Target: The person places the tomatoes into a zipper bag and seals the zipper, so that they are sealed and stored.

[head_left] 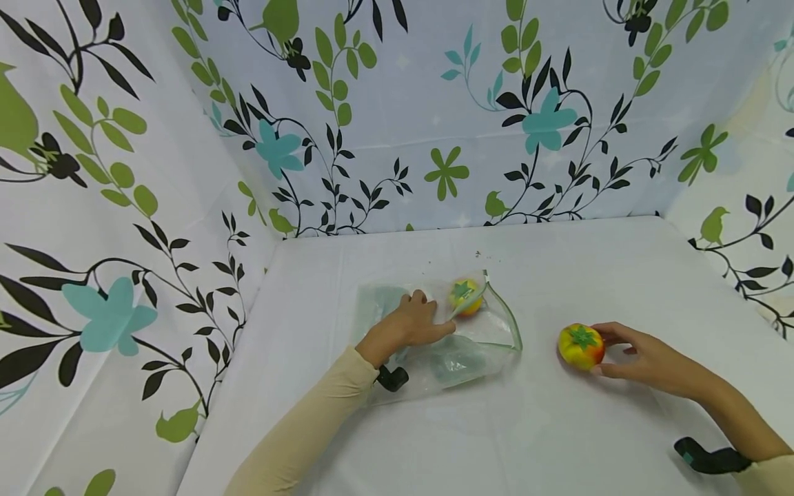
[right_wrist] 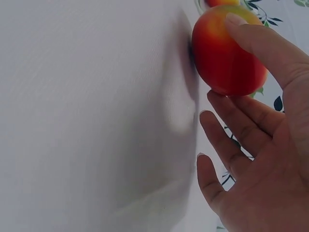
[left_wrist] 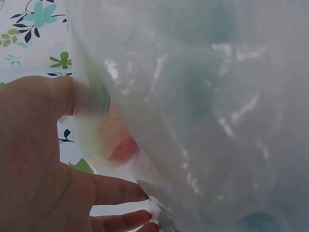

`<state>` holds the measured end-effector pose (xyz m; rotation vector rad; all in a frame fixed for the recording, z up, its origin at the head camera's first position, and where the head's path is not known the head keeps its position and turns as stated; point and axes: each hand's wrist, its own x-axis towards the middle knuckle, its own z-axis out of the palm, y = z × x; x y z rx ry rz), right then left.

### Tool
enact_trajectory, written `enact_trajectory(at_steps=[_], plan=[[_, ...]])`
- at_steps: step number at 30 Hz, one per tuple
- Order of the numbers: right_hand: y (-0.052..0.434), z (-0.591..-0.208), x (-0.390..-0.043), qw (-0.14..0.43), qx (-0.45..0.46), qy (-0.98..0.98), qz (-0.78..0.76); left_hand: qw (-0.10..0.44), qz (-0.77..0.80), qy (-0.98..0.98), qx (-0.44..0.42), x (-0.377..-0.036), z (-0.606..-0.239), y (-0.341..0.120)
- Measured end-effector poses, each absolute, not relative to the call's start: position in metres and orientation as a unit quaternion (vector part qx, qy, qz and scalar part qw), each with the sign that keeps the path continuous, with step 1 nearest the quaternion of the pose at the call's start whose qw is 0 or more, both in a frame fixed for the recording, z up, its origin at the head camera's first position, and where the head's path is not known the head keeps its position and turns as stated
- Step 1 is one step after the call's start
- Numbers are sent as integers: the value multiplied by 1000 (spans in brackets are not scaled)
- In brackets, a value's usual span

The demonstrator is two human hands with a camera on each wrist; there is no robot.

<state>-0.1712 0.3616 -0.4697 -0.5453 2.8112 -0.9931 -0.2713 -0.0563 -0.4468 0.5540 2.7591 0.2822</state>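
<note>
A clear plastic bag [head_left: 490,341] lies flat on the white table [head_left: 471,434]. Inside it, near its mouth, sits a small yellow-orange toy fruit [head_left: 465,296] with a green star-shaped top. My left hand [head_left: 412,324] rests palm down on the bag beside that fruit, fingers fairly straight; in the left wrist view the left hand [left_wrist: 43,159] shows with bag film [left_wrist: 207,116] right in front of the palm. A second toy fruit [head_left: 581,346], yellow and red, stands on the table to the right. My right hand [head_left: 633,355] touches it with thumb and fingertips; in the right wrist view the fruit [right_wrist: 227,53] is under the thumb and the other fingers are spread.
Flower-and-leaf patterned cloth walls [head_left: 397,117] enclose the table at the back and on both sides. A black wrist strap [head_left: 710,458] shows on the right arm. Bare white tabletop [head_left: 496,455] spreads in front of the hands.
</note>
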Motion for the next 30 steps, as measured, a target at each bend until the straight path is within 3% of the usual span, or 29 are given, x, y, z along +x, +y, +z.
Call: enact_trajectory(at_steps=[21, 30], plan=[[300, -462, -207, -20, -171, 920, -351, 166, 108, 961, 192, -268, -442, -57], [269, -462, -218, -18, -195, 911, -364, 165, 101, 963, 189, -268, -442, -58]])
